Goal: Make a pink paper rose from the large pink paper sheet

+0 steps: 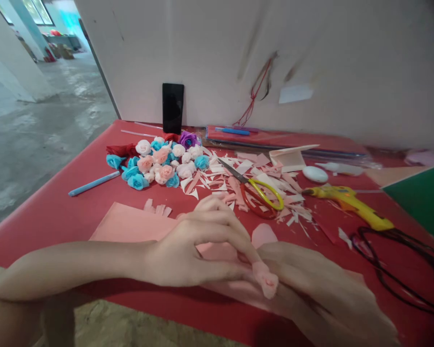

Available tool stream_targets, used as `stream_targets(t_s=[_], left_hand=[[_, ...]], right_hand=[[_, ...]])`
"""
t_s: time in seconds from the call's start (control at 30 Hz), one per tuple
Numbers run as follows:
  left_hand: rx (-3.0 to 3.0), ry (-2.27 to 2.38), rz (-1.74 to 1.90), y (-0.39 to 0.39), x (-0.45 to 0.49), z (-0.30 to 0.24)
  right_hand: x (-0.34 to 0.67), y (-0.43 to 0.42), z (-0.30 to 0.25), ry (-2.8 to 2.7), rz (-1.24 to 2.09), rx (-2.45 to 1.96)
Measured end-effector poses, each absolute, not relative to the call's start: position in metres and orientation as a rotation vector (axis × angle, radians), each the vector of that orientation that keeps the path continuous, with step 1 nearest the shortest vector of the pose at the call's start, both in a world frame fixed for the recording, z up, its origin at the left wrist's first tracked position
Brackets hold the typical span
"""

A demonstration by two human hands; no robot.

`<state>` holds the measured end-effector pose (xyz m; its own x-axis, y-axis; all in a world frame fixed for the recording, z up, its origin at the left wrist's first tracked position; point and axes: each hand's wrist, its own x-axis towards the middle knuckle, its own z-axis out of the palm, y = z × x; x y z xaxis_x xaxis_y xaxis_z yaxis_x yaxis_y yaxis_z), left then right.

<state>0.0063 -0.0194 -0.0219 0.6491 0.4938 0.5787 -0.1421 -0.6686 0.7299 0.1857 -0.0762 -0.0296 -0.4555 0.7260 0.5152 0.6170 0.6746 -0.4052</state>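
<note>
Pink is where the action is: a small rolled rosebud [269, 283], lower middle of the frame and just right of centre, caught at the tips of the left hand [198, 250]. That hand reaches in from the left edge, thumb and forefinger closed narrow on the bud, the other fingers arched above. Over to the right hand [321, 286], lower right, its fingers right up beside the bud; whether they grip it too, I cannot tell. A rounded pink petal [264, 234] shows just above that hand, and a flat pink sheet [130, 222] lies partly under the left one on the red tabletop [58, 219]. Up in the middle, scissors [243, 178] with yellow and red handles lie across a litter of pink and white scraps [231, 195]. Left of those, a crowd of blue, white, pink and red flowers [164, 174], with a purple one [189, 140] at the back. A light blue pen [94, 183] lies slantwise at centre left; a black phone [172, 108] leans upright against the pale wall [210, 58]. Out on the right, a yellow glue gun [361, 207] points its nozzle toward the scraps, its black cord [401, 234] looping toward the frame's edge, with a white oval object [315, 174] just above the nozzle.
</note>
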Motion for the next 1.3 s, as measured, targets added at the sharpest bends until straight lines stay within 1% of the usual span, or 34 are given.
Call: stream_targets(t_s=[0.1, 0.2, 0.37, 0.63, 0.87, 1.3], left_hand=[[2.076, 0.242, 1.020, -0.020, 0.006, -0.021], [2.066, 0.207, 1.014, -0.020, 0.006, -0.020], [2.088, 0.177, 1.003, -0.019, 0.005, -0.020], [2.023, 0.171, 0.980, -0.019, 0.004, -0.020], [2.014, 0.210, 0.961, -0.018, 0.004, -0.022], [2.139, 0.362, 1.013, -0.018, 0.008, -0.026]], right_hand=[[0.185, -0.075, -0.024, -2.242, 0.115, -0.900], [0.187, -0.075, -0.021, -2.213, 0.090, -0.844], [0.191, -0.079, -0.021, -2.254, 0.209, -0.816], [0.181, -0.081, -0.014, -2.198, 0.330, -0.901], [0.175, -0.082, -0.009, -2.086, 0.432, -1.110], [0.171, -0.082, -0.015, -1.963, 0.514, -1.154]])
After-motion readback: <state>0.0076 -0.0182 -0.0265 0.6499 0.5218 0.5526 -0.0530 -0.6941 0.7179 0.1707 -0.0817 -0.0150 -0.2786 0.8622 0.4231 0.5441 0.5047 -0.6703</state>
